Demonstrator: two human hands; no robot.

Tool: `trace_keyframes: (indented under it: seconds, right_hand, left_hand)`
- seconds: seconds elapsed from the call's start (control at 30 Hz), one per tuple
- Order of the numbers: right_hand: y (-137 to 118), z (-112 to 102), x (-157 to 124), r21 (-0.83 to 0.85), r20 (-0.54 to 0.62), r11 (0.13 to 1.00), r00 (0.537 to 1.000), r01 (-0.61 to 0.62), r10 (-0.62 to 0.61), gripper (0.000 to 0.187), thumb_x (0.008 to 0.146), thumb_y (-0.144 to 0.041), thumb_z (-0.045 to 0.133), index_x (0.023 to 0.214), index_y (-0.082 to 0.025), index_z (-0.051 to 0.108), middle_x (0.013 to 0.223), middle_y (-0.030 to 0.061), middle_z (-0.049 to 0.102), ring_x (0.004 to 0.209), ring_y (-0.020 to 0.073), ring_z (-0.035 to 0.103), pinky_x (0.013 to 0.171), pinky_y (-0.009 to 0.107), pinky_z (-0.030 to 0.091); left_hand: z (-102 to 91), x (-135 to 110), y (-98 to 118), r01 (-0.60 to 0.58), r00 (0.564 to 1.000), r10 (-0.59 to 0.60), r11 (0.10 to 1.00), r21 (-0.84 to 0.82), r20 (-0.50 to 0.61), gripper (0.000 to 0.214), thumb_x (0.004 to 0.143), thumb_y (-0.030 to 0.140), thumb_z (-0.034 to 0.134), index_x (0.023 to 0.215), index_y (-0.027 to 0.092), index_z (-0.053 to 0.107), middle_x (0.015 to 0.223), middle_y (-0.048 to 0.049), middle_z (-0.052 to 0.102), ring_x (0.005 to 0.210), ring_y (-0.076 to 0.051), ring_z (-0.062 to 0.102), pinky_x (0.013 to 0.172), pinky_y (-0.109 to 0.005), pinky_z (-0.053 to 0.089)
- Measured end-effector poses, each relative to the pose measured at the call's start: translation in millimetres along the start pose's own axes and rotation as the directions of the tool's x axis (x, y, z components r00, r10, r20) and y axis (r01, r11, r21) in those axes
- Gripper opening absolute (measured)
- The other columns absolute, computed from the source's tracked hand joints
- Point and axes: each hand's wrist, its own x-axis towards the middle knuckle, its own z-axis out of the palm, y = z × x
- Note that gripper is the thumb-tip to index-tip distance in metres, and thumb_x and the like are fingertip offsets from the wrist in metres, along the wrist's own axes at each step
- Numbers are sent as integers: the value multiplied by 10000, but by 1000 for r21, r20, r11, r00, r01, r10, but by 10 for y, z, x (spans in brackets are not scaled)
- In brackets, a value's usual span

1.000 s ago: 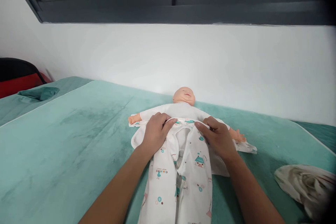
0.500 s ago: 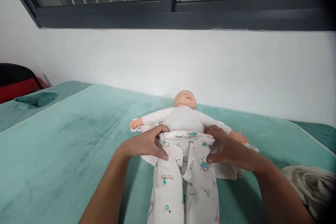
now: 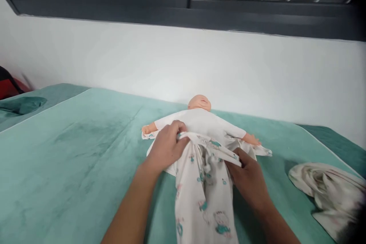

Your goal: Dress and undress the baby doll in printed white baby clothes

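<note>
A baby doll [image 3: 200, 120] in a white long-sleeved top lies face up, arms spread, head near the wall. Over its lower body are white baby trousers [image 3: 188, 194] with teal and pink prints, hiding the doll's legs. My left hand [image 3: 168, 146] pinches the left side of their waistband between thumb and fingers. On the other side my right hand [image 3: 246, 171] grips the right end of the waistband, its fingers partly hidden by the cloth. The waistband is lifted and bunched between both hands. Part of a printed garment [image 3: 263, 151] shows beneath the doll's arms.
Crumpled whitish cloth [image 3: 328, 194] lies on the right of the teal bed cover [image 3: 85, 167]. Behind stands a white wall [image 3: 137, 57] under a dark window frame [image 3: 114, 9]. A dark teal cloth [image 3: 24, 105] and a red-and-black object [image 3: 8, 84] are at the far left.
My right hand has moved lower and gripped the right end of the waistband, pulling it askew. My left hand has closed from a wide grasp into a pinch. The view has shifted slightly right.
</note>
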Motion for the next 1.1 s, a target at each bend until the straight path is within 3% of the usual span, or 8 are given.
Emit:
trace_keyframes:
  seconds: [0.1, 0.3, 0.37, 0.5, 0.7, 0.83, 0.97, 1.1]
  right_hand:
    - [-18, 8, -30, 129, 75, 990, 995, 58, -68, 268, 877, -467, 532, 781, -217, 545, 696, -30, 540, 670, 154, 463, 587, 257, 356]
    - [143, -197, -112, 251, 480, 966, 860, 56, -174, 589, 736, -494, 749, 1249, -273, 562, 1122, 18, 649, 992, 237, 586, 846, 341, 470]
    - [145, -210, -194, 267, 462, 960, 863, 82, -203, 602, 695, -464, 795, 1226, -273, 584, 1147, 20, 642, 1025, 241, 579, 870, 340, 462]
    - [128, -148, -329, 314, 390, 940, 884, 136, -258, 242, 823, -448, 660, 864, -210, 650, 843, -16, 626, 821, 185, 557, 731, 284, 423]
    - [185, -102, -543, 384, -44, 914, 992, 128, -120, 169, 819, -316, 591, 710, -200, 534, 693, -34, 498, 708, 150, 447, 657, 265, 353]
    - [216, -131, -725, 446, 9, 890, 994, 96, -111, 140, 829, -333, 602, 792, -201, 575, 752, -22, 543, 748, 159, 471, 689, 268, 376]
    - [217, -251, -839, 519, 232, 853, 952, 53, -201, 264, 848, -429, 629, 980, -208, 569, 879, -4, 590, 845, 178, 533, 763, 293, 433]
    - [146, -426, -1017, 454, 471, 884, 813, 109, -342, 934, 661, -425, 828, 1430, -247, 328, 1387, 100, 469, 1267, 285, 448, 1017, 407, 413]
  left_hand:
    - [112, 2, -39, -38, 989, 42, 999, 35, -139, 176, 873, 254, 493, 1042, 218, 529, 993, -20, 615, 897, -185, 540, 818, -322, 391]
    - [114, -248, -122, 135, 991, -135, 979, -152, 7, 209, 859, 358, 546, 1015, 218, 551, 1006, -10, 606, 921, -181, 544, 827, -298, 417]
    - [36, -428, -117, 215, 973, -189, 951, -220, 134, 387, 802, 380, 625, 1139, 224, 516, 1096, -23, 585, 973, -192, 544, 840, -297, 432]
    - [-59, -740, -60, 328, 916, -224, 896, -300, 332, 633, 722, 393, 718, 1263, 236, 430, 1150, -30, 560, 1004, -201, 543, 833, -293, 449]
    - [166, -995, 11, 174, 985, -169, 971, -164, 46, 105, 747, 220, 575, 796, 195, 485, 807, 30, 496, 781, -138, 467, 713, -244, 382]
    - [195, -1143, 43, 185, 982, -189, 962, -201, -1, 79, 826, 252, 519, 882, 206, 488, 816, 28, 522, 798, -146, 492, 744, -260, 403]
    - [29, -1293, 110, 235, 966, -177, 903, -361, 186, 501, 818, 362, 619, 1269, 231, 445, 1214, -59, 555, 1107, -217, 535, 932, -325, 445]
    - [-124, -1506, 239, 193, 910, -57, 934, -301, 410, 1136, 623, 492, 828, 1527, 321, 161, 1581, -102, 173, 1439, -324, 253, 1151, -427, 308]
